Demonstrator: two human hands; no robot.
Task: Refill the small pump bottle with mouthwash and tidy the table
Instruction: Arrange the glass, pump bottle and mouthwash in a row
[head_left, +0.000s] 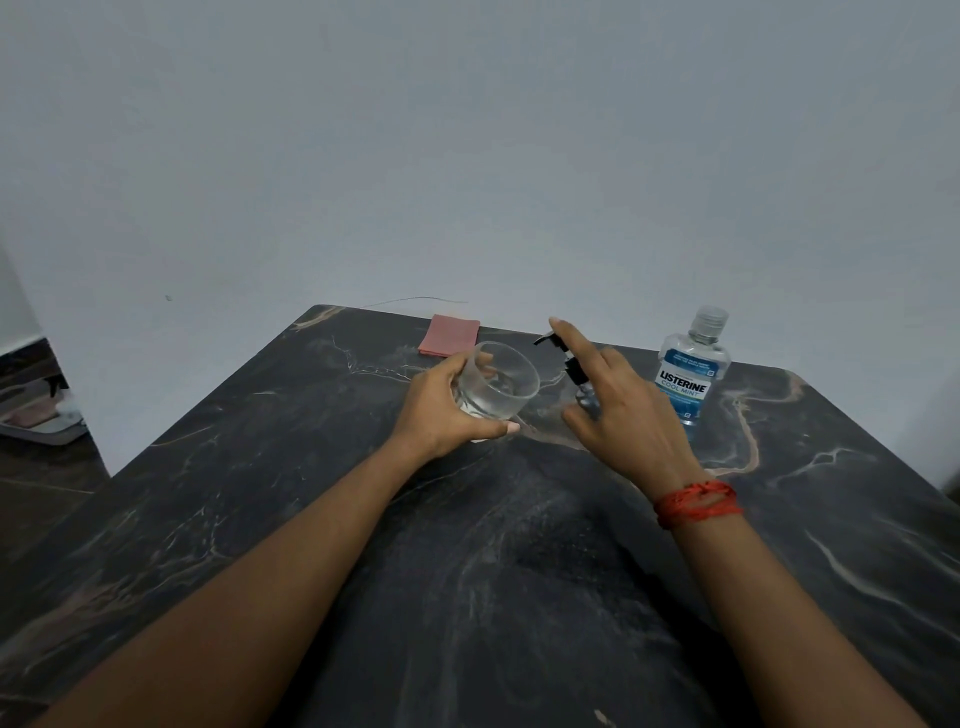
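Observation:
My left hand grips a clear glass tumbler, tilted toward the right just above the dark marble table. My right hand holds the small pump bottle, which has a black pump head, with the index finger stretched over the top of the pump and the thumb low beside the bottle. The pump nozzle points left toward the glass. A mouthwash bottle with a blue label and a clear cap stands upright to the right of my right hand, apart from it.
A folded pink cloth lies at the table's far edge, behind the glass. A grey wall rises just beyond the table. The floor and some objects show at the left past the table's edge.

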